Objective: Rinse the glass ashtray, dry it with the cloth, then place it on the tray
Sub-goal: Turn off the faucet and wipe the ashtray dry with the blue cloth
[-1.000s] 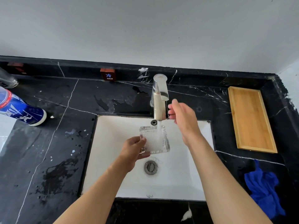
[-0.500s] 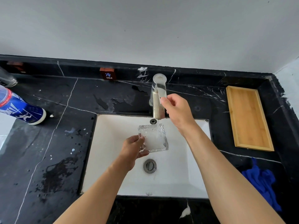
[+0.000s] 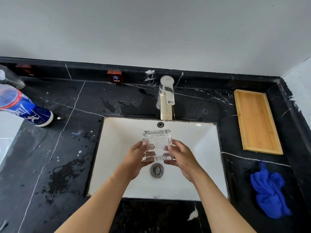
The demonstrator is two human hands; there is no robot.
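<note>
Having left chrome faucet (image 3: pixel 165 96), right hand (image 3: pixel 182 157) joined left hand (image 3: pixel 136 158) on square clear glass ashtray (image 3: pixel 157 145); water stream gone. Both hands gripped ashtray by opposite sides, fingers curled round its edges, forearms reaching forward from bottom of view. Ashtray, thick with ribbed rim, was held above white rectangular sink basin (image 3: pixel 198 145), over round metal drain (image 3: pixel 156 170). Rectangular bamboo tray (image 3: pixel 257 121) and crumpled blue cloth (image 3: pixel 269 190) lay right of basin on black veined marble counter (image 3: pixel 67 148).
</note>
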